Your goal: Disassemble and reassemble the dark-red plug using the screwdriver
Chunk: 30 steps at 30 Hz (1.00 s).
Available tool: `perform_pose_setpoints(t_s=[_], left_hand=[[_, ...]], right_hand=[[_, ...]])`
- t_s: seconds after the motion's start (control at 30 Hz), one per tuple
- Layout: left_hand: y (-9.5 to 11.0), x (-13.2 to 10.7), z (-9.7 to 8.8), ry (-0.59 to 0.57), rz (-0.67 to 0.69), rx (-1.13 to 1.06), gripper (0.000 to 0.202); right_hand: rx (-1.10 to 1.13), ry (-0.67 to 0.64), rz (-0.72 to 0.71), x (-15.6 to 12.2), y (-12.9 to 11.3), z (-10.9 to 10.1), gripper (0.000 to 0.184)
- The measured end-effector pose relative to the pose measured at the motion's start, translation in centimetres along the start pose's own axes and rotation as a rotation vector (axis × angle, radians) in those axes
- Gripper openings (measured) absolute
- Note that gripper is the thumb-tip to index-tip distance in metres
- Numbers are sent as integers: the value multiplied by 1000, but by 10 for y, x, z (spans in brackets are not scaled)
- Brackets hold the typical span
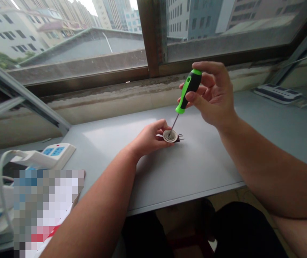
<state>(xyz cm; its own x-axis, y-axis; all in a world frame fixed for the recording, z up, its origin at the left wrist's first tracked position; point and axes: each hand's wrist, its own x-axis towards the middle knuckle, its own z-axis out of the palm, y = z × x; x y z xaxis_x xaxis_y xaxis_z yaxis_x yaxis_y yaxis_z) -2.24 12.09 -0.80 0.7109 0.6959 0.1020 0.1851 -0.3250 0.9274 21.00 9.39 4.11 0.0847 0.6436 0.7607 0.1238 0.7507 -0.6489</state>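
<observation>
My left hand (156, 134) is closed around a small round lamp socket (170, 136), holding it low over the grey table. The socket has a cream rim facing up, and a dark part with thin metal prongs (181, 137) sticks out on its right. In my right hand (214, 95) is a screwdriver (187, 92) with a green and black handle, gripped by the fingers and tilted. Its thin metal shaft runs down into the socket's opening. The tip is inside, and I cannot make out what it touches.
The grey table (110, 143) meets a wall ledge below the window. White power strips (60, 152) with cables lie at the left, beside a blurred-out flat item (53, 200). Another power strip (277, 94) lies at the far right. Metal frame bars (32, 96) slant on the left.
</observation>
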Motion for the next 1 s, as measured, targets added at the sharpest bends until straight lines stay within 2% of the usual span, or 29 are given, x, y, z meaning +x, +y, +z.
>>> perform_pose_setpoints(t_s=[0.23, 0.33, 0.43, 0.57, 0.67, 0.77, 0.87, 0.93, 1.0], left_hand=[[1, -1, 0, -3, 34, 31, 41], [0, -1, -1, -2, 36, 43, 40], [-2, 0, -2, -16, 30, 41, 40], [-5, 1, -3, -22, 47, 57, 44], [-4, 1, -3, -8, 60, 65, 44], [-1, 0, -2, -3, 42, 46, 42], [1, -1, -1, 2, 30, 42, 40], [1, -1, -1, -4, 35, 46, 40], [0, 0, -2, -17, 42, 54, 41]], right_hand=[[-75, -66, -109, -11, -10, 10, 64], [-50, -67, -174, -15, -18, 20, 58], [-33, -50, -196, -20, -23, 32, 49], [-81, 26, -163, -31, -22, 44, 53], [-55, 38, -210, -35, -21, 45, 52], [81, -37, -273, -32, -27, 41, 32], [87, -72, -205, -27, -34, 38, 21], [0, -56, -151, -27, -35, 38, 25], [-94, 8, -161, -27, -34, 39, 32]])
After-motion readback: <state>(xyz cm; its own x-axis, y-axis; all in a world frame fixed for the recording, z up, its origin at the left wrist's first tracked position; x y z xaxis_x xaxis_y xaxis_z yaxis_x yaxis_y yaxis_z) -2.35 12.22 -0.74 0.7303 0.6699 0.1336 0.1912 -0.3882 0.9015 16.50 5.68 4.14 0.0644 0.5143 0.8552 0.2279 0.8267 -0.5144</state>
